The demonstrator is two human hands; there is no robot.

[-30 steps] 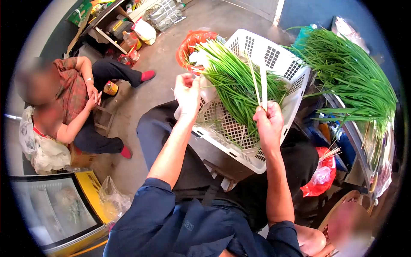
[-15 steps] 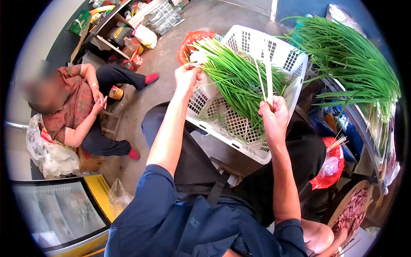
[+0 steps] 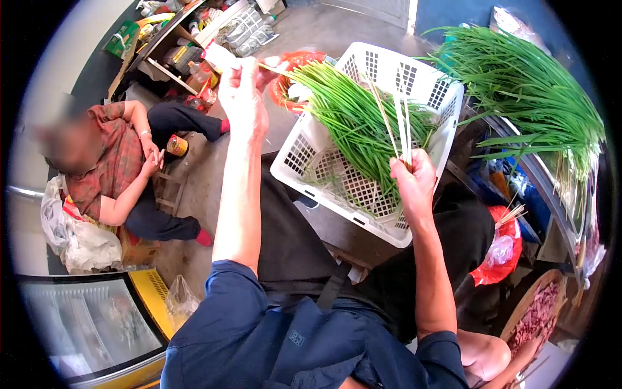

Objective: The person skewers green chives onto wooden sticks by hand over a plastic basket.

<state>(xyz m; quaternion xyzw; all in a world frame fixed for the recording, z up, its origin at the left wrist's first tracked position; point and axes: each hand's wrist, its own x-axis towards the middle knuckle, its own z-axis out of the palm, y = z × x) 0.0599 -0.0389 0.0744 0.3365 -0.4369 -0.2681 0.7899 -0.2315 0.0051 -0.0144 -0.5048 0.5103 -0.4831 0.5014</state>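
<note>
A white plastic basket (image 3: 379,230) with a grid of holes stands before me, a bundle of green chives (image 3: 359,123) lying across it. My left hand (image 3: 246,107) is raised beyond the basket's left side, its fingers closed near the end of a thin green stalk that runs back to the bundle. Bright light washes out the fingertips. Over the basket's right part, my right hand (image 3: 414,185) grips several thin pale bamboo skewers (image 3: 405,126), which point up and away and fan apart slightly.
More chives (image 3: 518,97) are heaped on a ledge at right. An orange-red bag (image 3: 301,65) sits behind the basket, a red bag (image 3: 502,253) with sticks at right. Meat pieces fill a round tray (image 3: 538,311). A seated person (image 3: 113,162) is at left, above a glass-topped cooler (image 3: 91,324).
My left hand has moved up and left, away from the white ends of the chives, with a stalk trailing from it. My right hand stays over the basket; the skewers have spread a little.
</note>
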